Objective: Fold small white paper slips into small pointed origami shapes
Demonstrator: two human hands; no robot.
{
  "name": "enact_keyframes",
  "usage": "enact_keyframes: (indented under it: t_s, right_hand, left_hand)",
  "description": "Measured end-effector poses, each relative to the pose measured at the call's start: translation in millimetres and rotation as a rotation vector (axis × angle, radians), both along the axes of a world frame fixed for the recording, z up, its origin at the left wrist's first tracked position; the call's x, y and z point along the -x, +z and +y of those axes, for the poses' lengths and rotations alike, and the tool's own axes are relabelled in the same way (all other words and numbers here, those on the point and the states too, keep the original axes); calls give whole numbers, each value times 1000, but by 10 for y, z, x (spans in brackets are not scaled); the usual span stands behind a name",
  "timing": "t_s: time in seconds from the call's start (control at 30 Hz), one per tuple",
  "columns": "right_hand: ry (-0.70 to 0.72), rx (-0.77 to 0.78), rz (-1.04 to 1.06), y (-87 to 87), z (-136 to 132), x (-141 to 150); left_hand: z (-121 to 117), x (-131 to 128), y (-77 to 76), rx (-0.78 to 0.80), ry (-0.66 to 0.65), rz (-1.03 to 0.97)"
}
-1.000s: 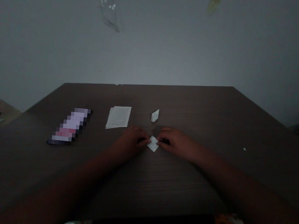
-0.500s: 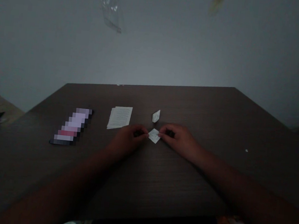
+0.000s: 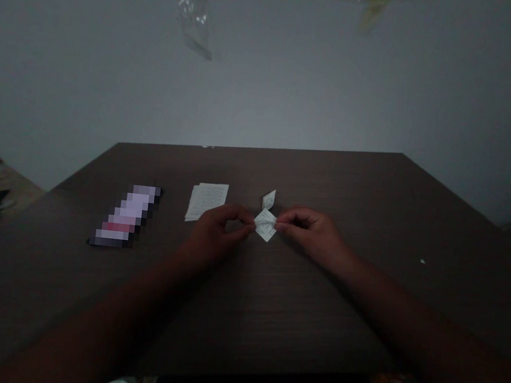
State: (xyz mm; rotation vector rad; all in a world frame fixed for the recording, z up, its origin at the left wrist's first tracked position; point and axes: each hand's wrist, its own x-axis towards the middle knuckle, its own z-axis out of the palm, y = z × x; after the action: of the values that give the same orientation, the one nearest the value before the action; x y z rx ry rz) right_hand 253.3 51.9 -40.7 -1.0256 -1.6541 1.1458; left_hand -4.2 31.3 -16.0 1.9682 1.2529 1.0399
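Note:
Between my hands is a small piece of folded paper, printed and diamond-shaped. My left hand pinches its left corner between thumb and fingertips. The opposite corner is pinched the same way by my right hand. Just behind it on the table, a second folded paper piece stands with a pointed tip upward. A small stack of printed paper sheets lies left of that piece, its near edge partly hidden by my left hand.
A phone with a blurred-out screen lies at the left of the brown table. A tiny white scrap rests on the right side. Behind the table rises a pale wall, with a clear plastic bag hanging on it.
The paper in my hands has opened slightly along its middle, with a crease now showing between the pinched corners. Both hands have risen a little in view. The camera view has shifted slightly.

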Motion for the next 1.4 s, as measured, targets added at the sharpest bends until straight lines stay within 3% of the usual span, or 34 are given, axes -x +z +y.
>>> enact_keyframes:
  t_s: [0.43, 0.77, 1.1, 1.4]
  right_hand:
    - [3, 83, 89, 39, -87, 46]
    - [28, 108, 155, 47, -96, 100]
    - [15, 68, 68, 31, -161, 119]
    - [118, 131, 70, 96, -243, 144]
  left_hand:
    - [-65, -34, 57, 44, 18, -23]
    - [-79, -66, 6, 99, 7, -150]
    - [-139, -103, -25, 148, 35, -86]
    - [-183, -106, -42, 110, -75, -64]
